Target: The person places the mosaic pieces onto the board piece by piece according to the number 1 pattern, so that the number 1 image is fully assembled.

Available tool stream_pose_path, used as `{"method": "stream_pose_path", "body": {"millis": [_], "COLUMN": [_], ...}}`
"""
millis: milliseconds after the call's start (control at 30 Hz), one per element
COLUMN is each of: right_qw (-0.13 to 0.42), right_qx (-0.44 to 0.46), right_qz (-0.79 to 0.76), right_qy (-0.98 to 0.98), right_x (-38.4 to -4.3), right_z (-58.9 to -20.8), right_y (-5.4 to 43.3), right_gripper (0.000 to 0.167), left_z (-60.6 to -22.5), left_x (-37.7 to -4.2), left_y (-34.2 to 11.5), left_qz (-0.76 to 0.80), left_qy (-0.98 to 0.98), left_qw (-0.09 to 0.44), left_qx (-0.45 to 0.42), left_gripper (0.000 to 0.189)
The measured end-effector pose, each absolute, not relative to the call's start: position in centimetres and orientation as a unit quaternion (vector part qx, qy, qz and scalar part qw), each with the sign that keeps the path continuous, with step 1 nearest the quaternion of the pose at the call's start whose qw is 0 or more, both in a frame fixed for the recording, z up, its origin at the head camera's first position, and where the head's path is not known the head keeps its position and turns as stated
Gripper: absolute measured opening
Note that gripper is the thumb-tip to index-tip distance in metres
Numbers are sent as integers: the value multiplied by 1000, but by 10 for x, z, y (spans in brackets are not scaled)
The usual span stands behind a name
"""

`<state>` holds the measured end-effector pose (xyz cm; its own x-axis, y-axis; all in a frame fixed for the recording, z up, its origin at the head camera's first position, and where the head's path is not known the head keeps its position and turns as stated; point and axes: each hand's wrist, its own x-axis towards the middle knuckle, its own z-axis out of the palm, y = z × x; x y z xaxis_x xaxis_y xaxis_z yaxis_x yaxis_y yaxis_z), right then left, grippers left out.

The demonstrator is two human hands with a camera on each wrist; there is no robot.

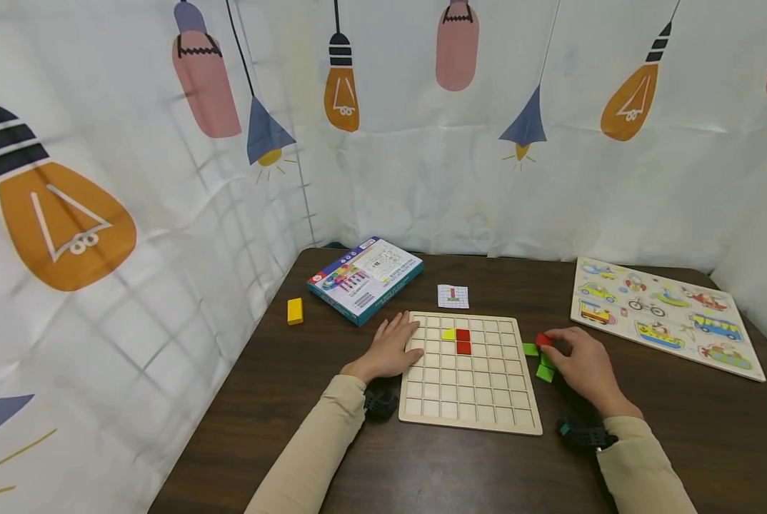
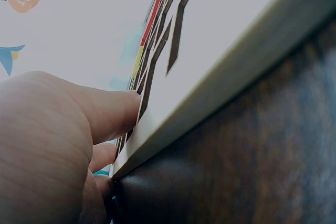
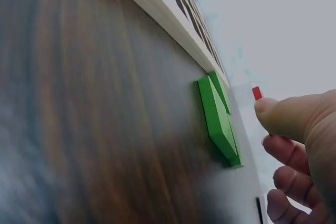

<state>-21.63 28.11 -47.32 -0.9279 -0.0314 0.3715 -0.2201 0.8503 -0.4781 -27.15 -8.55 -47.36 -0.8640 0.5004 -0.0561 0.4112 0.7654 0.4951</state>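
Right hand point(image 1: 583, 360): pinching red tile point(image 1: 543, 339) between thumb and fingertips, just off the board's right edge, by the green tiles point(image 1: 544, 373). Right wrist view: red tile raised off the surface point(image 1: 486, 471), apart from the greens. Left hand point(image 1: 390, 348): fingers spread, lying at the board's left edge, thumb over the rim onto the grid; not holding any tile.

Board point(image 1: 486, 426): flat on the surface, between both hands. In the upper part of the grid: two red tiles point(image 1: 463, 348), one directly below the other, plus yellow tile point(image 1: 448, 334) just left of the upper red.

Progress, by judgement: early to partway. Done: three pieces in cells. Left: held red not in a cell yet, greens all off the board, nearest one at its right edge. Exact green count: can't tell, partly behind fingers.

Card point(image 1: 453, 296) just beyond the board: small grid with what looks like a red upright on a green base; too small to read fully. No green in the board's grid to match yet.

Further out: box point(image 1: 366, 280) at far left, yellow block point(image 1: 295, 311) left of that, picture puzzle point(image 1: 669, 318) at far right.
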Motion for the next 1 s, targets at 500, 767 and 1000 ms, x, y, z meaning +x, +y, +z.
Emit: {"method": "stream_pose_path", "body": {"millis": [500, 767, 1000], "right_qw": [148, 118, 119], "right_qx": [93, 111, 127], "right_qz": [298, 295, 311], "right_qy": [-938, -942, -934], "right_x": [-213, -210, -207], "right_z": [-471, -474, -476], "right_y": [251, 227, 213], "right_gripper": [26, 28, 26], "left_z": [-473, -474, -474], "left_x": [-272, -271, -271], "left_y": [-86, -86, -86], "left_qz": [243, 240, 243], "left_qy": [935, 935, 934], "left_qw": [90, 90, 92], "left_qx": [244, 243, 245], "left_gripper": [62, 62, 62]}}
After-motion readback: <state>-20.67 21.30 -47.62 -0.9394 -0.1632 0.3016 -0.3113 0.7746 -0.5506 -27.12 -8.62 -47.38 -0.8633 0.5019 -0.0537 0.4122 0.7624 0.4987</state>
